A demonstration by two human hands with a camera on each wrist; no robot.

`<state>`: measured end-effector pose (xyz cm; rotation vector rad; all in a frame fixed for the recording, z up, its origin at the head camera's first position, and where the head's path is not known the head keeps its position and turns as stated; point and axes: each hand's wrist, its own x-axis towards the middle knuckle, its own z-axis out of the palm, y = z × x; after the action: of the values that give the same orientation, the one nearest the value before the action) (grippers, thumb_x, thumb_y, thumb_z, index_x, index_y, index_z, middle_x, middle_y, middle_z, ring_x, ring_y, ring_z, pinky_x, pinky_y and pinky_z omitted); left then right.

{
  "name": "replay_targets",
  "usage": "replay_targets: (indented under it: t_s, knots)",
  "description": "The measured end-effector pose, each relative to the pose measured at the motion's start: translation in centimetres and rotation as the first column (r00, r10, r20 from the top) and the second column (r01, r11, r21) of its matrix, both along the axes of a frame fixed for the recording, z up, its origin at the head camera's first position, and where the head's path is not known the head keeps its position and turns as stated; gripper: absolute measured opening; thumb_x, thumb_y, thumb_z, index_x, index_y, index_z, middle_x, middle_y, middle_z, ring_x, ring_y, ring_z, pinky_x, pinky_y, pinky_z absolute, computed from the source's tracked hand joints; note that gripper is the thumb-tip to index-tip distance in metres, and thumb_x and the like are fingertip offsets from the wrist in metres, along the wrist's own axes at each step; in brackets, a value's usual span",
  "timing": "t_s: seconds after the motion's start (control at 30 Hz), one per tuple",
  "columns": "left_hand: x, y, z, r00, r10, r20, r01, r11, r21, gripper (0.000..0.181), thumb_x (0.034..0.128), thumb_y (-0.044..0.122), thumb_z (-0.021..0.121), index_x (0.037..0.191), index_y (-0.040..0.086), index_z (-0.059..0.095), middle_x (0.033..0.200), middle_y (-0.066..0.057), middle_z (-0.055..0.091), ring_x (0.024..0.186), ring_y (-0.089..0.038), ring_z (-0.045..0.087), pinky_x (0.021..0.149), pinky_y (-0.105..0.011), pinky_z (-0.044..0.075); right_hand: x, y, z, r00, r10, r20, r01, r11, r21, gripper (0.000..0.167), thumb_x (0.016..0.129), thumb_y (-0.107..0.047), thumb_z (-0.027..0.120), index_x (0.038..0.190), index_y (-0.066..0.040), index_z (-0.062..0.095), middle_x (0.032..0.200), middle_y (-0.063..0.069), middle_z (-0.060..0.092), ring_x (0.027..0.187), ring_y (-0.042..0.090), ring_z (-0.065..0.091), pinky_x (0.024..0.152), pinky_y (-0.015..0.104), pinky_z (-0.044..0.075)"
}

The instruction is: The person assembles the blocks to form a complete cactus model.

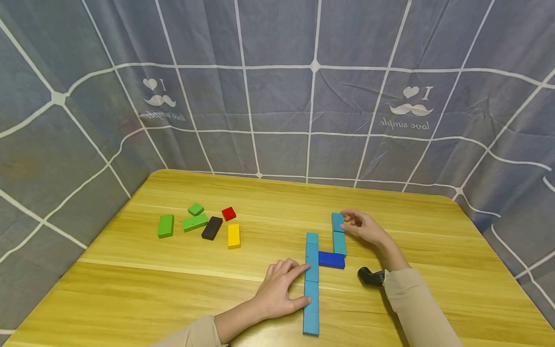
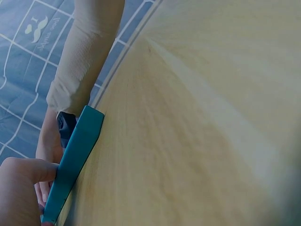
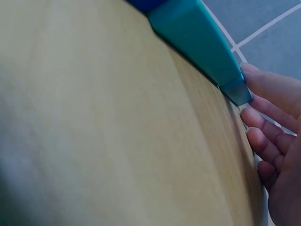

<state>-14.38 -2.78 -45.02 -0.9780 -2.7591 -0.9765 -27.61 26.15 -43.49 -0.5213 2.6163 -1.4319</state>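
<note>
So the piece in play is the far light-blue block (image 1: 337,222) on the right side of the table (image 1: 173,294), lined up end to end with a second light-blue block (image 1: 339,243), whose near end meets the dark blue block (image 1: 331,260). That one runs left to a long light-blue strip (image 1: 311,274) made of pieces butted together. The right hand (image 1: 364,227) has its fingers loosely bent, thumb and forefinger apart and touching the far block around its right edge and far corner; doesn't look like a proper pinch to me. The left hand (image 1: 277,291) is spread, thumb and forefinger tips well apart along the strip's left side. Handling-wise, I'd guess these are light, stiff, painted wood or hard plastic (can't tell which), so no squishing and not much to break. Faces look smooth, so they probably slide easily, meaning a careless bump could open up a seam. I'd take hold across the narrow width, thumb and forefinger on the two long sides near the middle, and keep fingertips off the end that meets its neighbour. For tiny corrections, a flat fingertip nudge should do.
</note>
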Motion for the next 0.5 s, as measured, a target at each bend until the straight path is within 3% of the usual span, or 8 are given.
replay_targets:
  t_s: [0.07, 0.23, 0.3, 0.5]
  knots:
    - [0.02, -0.01, 0.01, 1.0, 0.0, 0.0, 0.0, 1.0, 0.0, 0.062, 0.0764, 0.041, 0.063, 0.132, 0.017, 0.049, 0.112, 0.004, 0.048, 0.098, -0.011, 0.041, 0.087, -0.033, 0.029, 0.43, -0.41, 0.68, 1.0, -0.001, 0.004, 0.001, 1.0, 0.005, 0.045, 0.087, -0.008, 0.061, 0.124, 0.011, 0.045, 0.102, 0.022, 0.05, 0.085, 0.021, 0.042, 0.072, 0.025, 0.038]
    - [0.03, -0.02, 0.04, 1.0, 0.001, -0.002, -0.001, 1.0, -0.003, 0.062, 0.0762, 0.041, 0.063, 0.132, 0.017, 0.049, 0.112, 0.004, 0.048, 0.098, -0.011, 0.041, 0.088, -0.033, 0.029, 0.29, -0.36, 0.43, 1.0, -0.006, 0.005, 0.006, 1.0, 0.006, 0.044, 0.086, -0.01, 0.063, 0.122, 0.009, 0.047, 0.1, 0.02, 0.05, 0.086, 0.022, 0.042, 0.073, 0.025, 0.037]
    - [0.03, -0.02, 0.05, 1.0, 0.001, -0.003, -0.001, 1.0, -0.002, 0.062, 0.0763, 0.041, 0.063, 0.132, 0.017, 0.049, 0.111, 0.004, 0.048, 0.098, -0.011, 0.041, 0.087, -0.033, 0.029, -0.15, 0.04, -0.32, 1.0, -0.007, 0.001, 0.007, 1.0, 0.007, 0.045, 0.085, -0.014, 0.064, 0.122, 0.007, 0.048, 0.099, 0.017, 0.05, 0.086, 0.02, 0.042, 0.072, 0.024, 0.037]
    - [0.05, -0.02, 0.05, 1.0, 0.002, -0.002, -0.002, 1.0, -0.001, 0.062, 0.0763, 0.042, 0.063, 0.132, 0.017, 0.049, 0.111, 0.004, 0.048, 0.098, -0.011, 0.041, 0.086, -0.032, 0.029, 0.0, 0.09, -0.25, 1.0, -0.011, -0.007, 0.011, 1.0, -0.013, 0.047, 0.087, -0.013, 0.062, 0.126, 0.007, 0.045, 0.1, 0.016, 0.051, 0.084, 0.017, 0.044, 0.071, 0.023, 0.038]
